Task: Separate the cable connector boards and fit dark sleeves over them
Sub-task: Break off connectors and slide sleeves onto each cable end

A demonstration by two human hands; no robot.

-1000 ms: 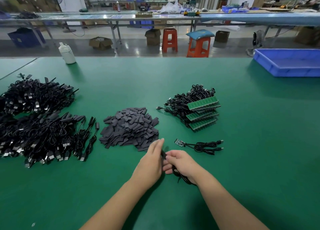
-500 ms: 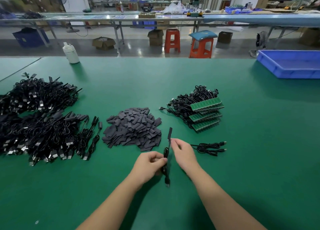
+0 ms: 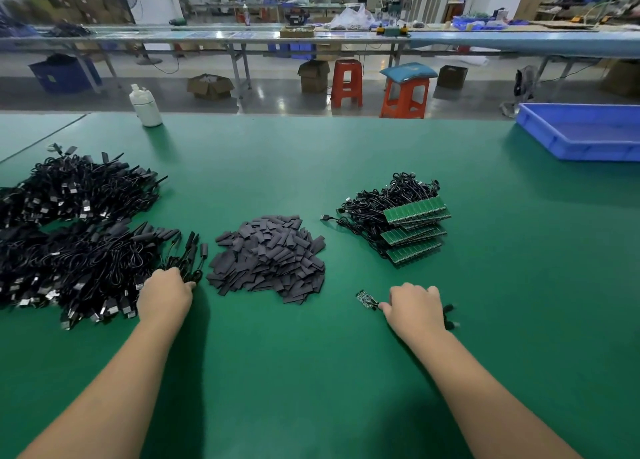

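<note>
Here, left hand [image 3: 165, 294] curled at edge of finished cable pile [image 3: 79, 250], grip unclear | right hand [image 3: 414, 308] pinching loose connector board [image 3: 366, 299] cable on table [image 3: 346, 372], likely next | sleeves [image 3: 272, 259] heaped between, within reach.

heap of flat dark sleeves [image 3: 268, 257] mid-mat; left of it, sprawling pile of sleeved black cables [image 3: 69, 237]; right of it, stacked green board strips with cables [image 3: 412, 226]; nearer, one loose board [image 3: 366, 299], flat.
</note>
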